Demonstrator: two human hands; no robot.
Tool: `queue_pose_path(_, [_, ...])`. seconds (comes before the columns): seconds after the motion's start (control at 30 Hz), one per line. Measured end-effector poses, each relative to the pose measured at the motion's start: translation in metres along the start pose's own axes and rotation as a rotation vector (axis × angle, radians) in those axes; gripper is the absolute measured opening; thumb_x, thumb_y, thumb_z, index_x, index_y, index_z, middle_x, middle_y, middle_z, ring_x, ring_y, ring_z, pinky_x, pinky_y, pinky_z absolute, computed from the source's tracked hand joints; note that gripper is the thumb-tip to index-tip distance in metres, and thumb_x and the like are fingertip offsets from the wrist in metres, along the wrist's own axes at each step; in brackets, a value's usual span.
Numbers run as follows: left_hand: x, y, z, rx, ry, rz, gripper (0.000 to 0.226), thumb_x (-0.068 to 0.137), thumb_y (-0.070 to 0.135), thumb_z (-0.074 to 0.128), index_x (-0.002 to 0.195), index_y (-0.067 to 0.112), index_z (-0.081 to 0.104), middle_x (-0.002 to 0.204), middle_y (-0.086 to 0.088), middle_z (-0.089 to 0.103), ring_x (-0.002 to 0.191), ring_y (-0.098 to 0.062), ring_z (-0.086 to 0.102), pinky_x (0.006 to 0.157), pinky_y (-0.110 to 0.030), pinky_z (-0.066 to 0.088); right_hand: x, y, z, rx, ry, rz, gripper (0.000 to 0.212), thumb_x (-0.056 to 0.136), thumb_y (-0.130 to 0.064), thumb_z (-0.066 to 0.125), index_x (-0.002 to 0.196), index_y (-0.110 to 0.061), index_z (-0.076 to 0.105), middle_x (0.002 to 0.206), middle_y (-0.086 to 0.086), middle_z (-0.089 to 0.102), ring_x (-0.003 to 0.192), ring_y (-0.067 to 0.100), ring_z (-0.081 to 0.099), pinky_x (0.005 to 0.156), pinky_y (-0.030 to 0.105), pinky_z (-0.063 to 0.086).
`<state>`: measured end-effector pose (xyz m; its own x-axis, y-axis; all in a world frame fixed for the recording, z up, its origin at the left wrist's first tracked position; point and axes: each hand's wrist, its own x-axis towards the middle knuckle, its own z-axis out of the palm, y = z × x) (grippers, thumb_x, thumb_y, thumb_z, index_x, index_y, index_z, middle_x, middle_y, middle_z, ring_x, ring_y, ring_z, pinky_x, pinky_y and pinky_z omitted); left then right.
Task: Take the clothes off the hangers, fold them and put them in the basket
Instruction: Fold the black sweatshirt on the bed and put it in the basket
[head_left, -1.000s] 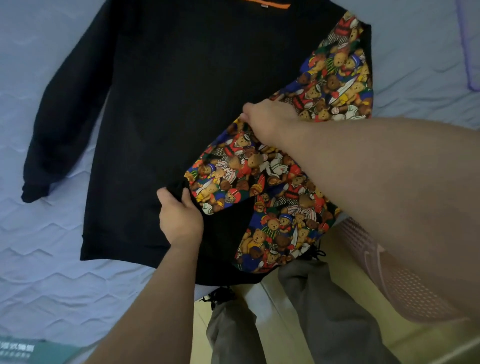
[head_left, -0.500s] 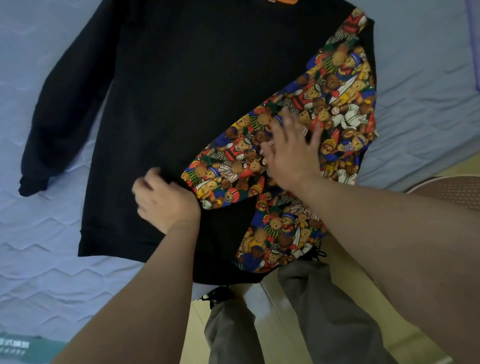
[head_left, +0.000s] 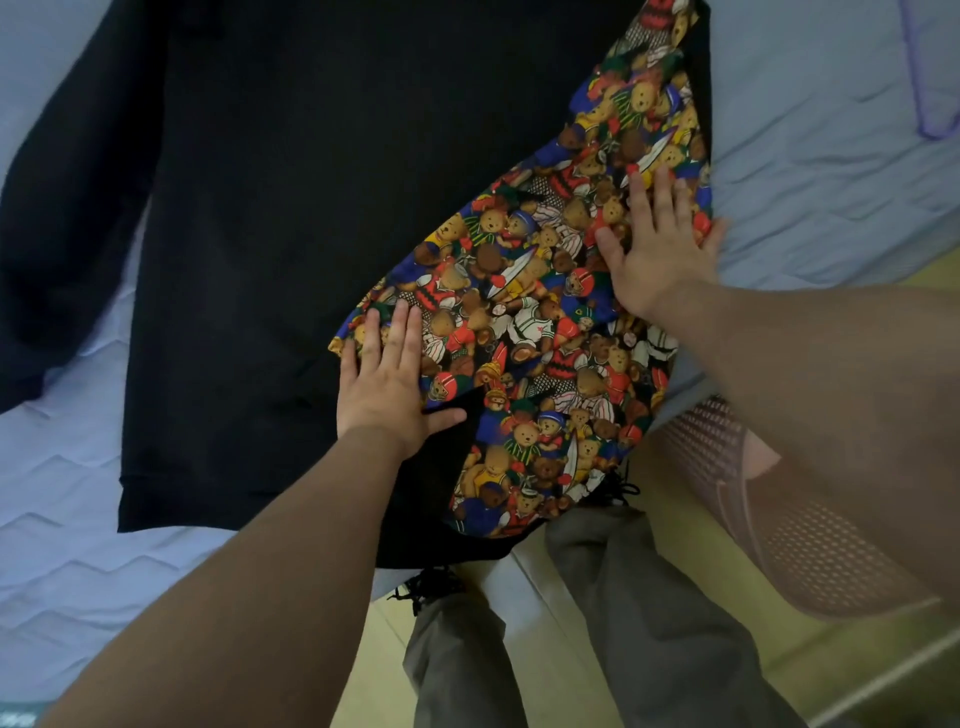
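Observation:
A black sweatshirt (head_left: 291, 218) lies flat on the bed, hem toward me. Its right sleeve, in a bright teddy-bear print (head_left: 524, 312), is folded diagonally across the body. My left hand (head_left: 387, 384) lies flat, fingers apart, on the cuff end of that sleeve. My right hand (head_left: 657, 244) presses flat on the sleeve's upper part near the sweatshirt's right edge. The plain black left sleeve (head_left: 57, 218) stretches out to the left. The mesh basket (head_left: 789, 525) stands on the floor at the lower right, partly behind my right forearm.
The bed has a pale blue quilted cover (head_left: 78, 545). My legs in grey trousers (head_left: 613, 639) stand on the yellowish floor against the bed's edge. A lilac object (head_left: 935, 78) sits at the upper right of the bed.
Both hands let go of the printed sleeve and spread flat on it. My right hand slid right and up along the sleeve; my left hand moved right onto the cuff.

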<state>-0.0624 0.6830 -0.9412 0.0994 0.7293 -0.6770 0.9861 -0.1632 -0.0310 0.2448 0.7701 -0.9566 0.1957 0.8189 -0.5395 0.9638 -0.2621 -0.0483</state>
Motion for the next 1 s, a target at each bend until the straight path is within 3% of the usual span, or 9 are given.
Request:
queue_pose_path(0.07, [-0.006,0.003,0.0,0.021,0.022,0.009,0.121,0.078,0.084,0.04,0.146,0.019,-0.036,0.157,0.0,-0.037,0.148,-0.029,-0.025,0.122,-0.051,-0.002,0.002,0.001,-0.001,-0.004,-0.021,-0.003,0.07,0.098,-0.066,0.008,0.155,-0.034,-0.017,0.163,-0.005,-0.023,0.15,0.018,-0.018,0.116,0.065,-0.005])
queue_pose_path(0.17, [-0.026,0.013,-0.001,0.101,0.181,0.131,0.086,0.099,0.046,0.035,0.151,0.02,-0.028,0.159,-0.005,-0.03,0.148,-0.035,-0.022,0.119,-0.06,-0.002,0.003,-0.01,-0.006,0.004,0.059,0.039,0.067,0.1,-0.06,0.009,0.158,-0.028,-0.002,0.166,0.002,-0.009,0.152,0.022,-0.01,0.115,0.068,-0.005])
queue_pose_path(0.27, [-0.039,0.025,-0.002,0.194,0.208,0.293,0.073,0.097,0.024,0.025,0.154,0.02,-0.021,0.16,-0.006,-0.028,0.147,-0.035,-0.024,0.118,-0.059,-0.007,0.008,-0.026,-0.02,-0.022,0.202,-0.036,0.066,0.102,-0.054,0.012,0.157,-0.019,0.013,0.165,0.01,0.004,0.153,0.027,-0.001,0.116,0.066,-0.003])
queue_pose_path(0.4, [-0.04,0.034,0.0,0.252,0.077,0.313,0.067,0.1,0.024,0.016,0.151,0.018,-0.027,0.159,-0.005,-0.03,0.143,-0.03,-0.033,0.118,-0.057,-0.01,0.034,-0.039,-0.04,-0.066,0.234,-0.237,0.06,0.104,-0.046,0.017,0.158,-0.02,0.008,0.166,0.007,-0.002,0.153,0.025,-0.003,0.119,0.06,0.001])
queue_pose_path(0.5, [-0.037,0.035,-0.001,0.228,0.07,0.265,0.072,0.101,0.025,0.021,0.148,0.019,-0.034,0.158,-0.003,-0.034,0.143,-0.031,-0.033,0.119,-0.058,-0.006,0.061,-0.032,-0.049,-0.001,0.181,-0.166,0.06,0.105,-0.034,0.027,0.158,-0.027,-0.001,0.165,0.007,-0.01,0.152,0.027,-0.007,0.12,0.059,0.003])
queue_pose_path(0.6, [-0.03,0.038,-0.006,0.202,0.092,0.194,0.084,0.1,0.02,0.034,0.147,0.018,-0.035,0.155,-0.003,-0.039,0.144,-0.034,-0.031,0.12,-0.056,0.0,0.075,-0.025,-0.053,0.025,0.118,-0.123,0.073,0.101,-0.022,0.038,0.157,-0.029,-0.008,0.165,0.008,-0.013,0.152,0.029,-0.009,0.12,0.058,0.003])
queue_pose_path(0.77, [-0.011,0.03,-0.025,0.166,0.129,-0.004,0.081,0.1,0.019,0.032,0.147,0.014,-0.034,0.159,-0.005,-0.03,0.149,-0.031,-0.018,0.122,-0.05,0.006,0.078,-0.02,-0.054,0.044,0.11,-0.095,0.062,0.105,-0.035,0.023,0.158,-0.023,-0.007,0.165,0.007,-0.012,0.152,0.026,-0.009,0.122,0.053,0.001])
queue_pose_path(0.87, [-0.001,0.022,-0.04,0.199,0.112,-0.032,0.081,0.1,0.02,0.031,0.147,0.011,-0.033,0.162,-0.008,-0.023,0.15,-0.03,-0.015,0.122,-0.05,0.008,0.083,-0.019,-0.057,0.051,0.097,-0.056,0.064,0.105,-0.041,0.019,0.157,-0.019,-0.009,0.165,0.007,-0.012,0.152,0.025,-0.01,0.122,0.05,-0.001])
queue_pose_path(1.0, [-0.007,0.026,-0.041,0.168,0.112,-0.007,0.067,0.096,0.022,0.009,0.149,0.01,-0.029,0.162,-0.011,-0.021,0.15,-0.033,-0.013,0.121,-0.054,0.007,0.092,-0.016,-0.062,0.027,0.087,-0.004,0.065,0.104,-0.045,0.015,0.157,-0.015,-0.011,0.165,0.007,-0.014,0.152,0.024,-0.01,0.122,0.049,-0.002])
